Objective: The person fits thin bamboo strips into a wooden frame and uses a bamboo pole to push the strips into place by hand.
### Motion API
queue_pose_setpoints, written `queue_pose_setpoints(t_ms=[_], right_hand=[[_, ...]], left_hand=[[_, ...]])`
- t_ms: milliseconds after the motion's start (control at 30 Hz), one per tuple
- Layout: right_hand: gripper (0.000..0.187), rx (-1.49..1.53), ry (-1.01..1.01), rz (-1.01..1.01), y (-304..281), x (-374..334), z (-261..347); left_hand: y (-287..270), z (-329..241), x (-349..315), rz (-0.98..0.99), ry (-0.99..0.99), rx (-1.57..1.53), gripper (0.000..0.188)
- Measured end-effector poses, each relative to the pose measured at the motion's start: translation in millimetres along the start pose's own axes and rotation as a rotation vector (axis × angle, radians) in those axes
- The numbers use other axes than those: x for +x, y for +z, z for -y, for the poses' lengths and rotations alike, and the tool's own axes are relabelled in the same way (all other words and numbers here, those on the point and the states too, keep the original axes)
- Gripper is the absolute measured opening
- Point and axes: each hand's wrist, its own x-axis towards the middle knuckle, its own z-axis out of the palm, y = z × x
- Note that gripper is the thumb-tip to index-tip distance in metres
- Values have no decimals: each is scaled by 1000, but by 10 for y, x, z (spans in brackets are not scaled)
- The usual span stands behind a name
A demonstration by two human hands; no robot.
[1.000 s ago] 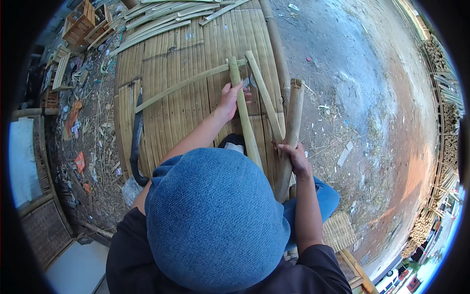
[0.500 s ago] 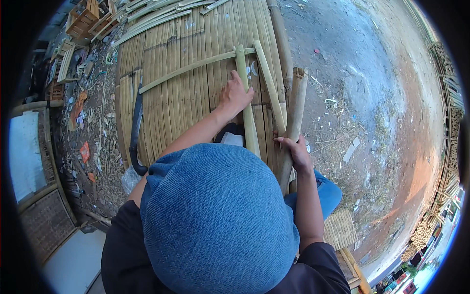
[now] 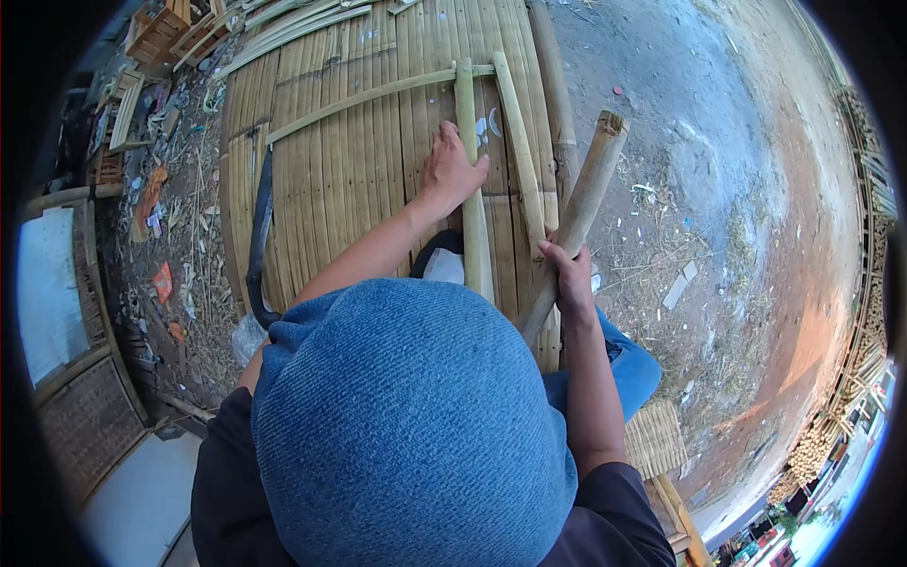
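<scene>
My right hand [image 3: 573, 274] grips a thick round bamboo pole [image 3: 591, 180], which slants up and to the right. My left hand [image 3: 455, 170] has its fingers apart, with the thumb against a pale split bamboo strip [image 3: 467, 113] that runs up from near my foot. To the right of that strip lies a second bamboo strip [image 3: 515, 142], its near end beside my right hand. A long thin bamboo strip [image 3: 368, 97] crosses near the far ends of both. On the left, a dark long-bladed knife [image 3: 260, 227] with a curved handle rests along the platform's edge.
The work surface is a bamboo slat platform [image 3: 321, 217]. More split strips [image 3: 293, 38] are stacked at its far left. Wooden crates [image 3: 161, 36] stand beyond, over littered ground. Dirt ground [image 3: 699, 180] spreads to the right. My foot [image 3: 442, 260] shows beside the near strip.
The pole has tipped, its upper end moving right and farther away. The strips appear farther from me. My left hand has shifted slightly away, its index finger less stretched out.
</scene>
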Motion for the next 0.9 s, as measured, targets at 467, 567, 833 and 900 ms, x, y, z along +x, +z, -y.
queue_pose_setpoints(t_ms=[467, 567, 833, 900], right_hand=[[67, -9, -210, 23, -20, -5, -79], [68, -40, -153, 71, -63, -49, 47], [66, 18, -142, 98, -111, 3, 35], [65, -6, -146, 105, -126, 2, 40]], left_hand=[[-158, -127, -22, 125, -116, -10, 56], [-132, -94, 15, 128, -134, 17, 57], [-19, 71, 122, 112, -93, 43, 63], [-44, 49, 153, 166, -95, 41, 61]])
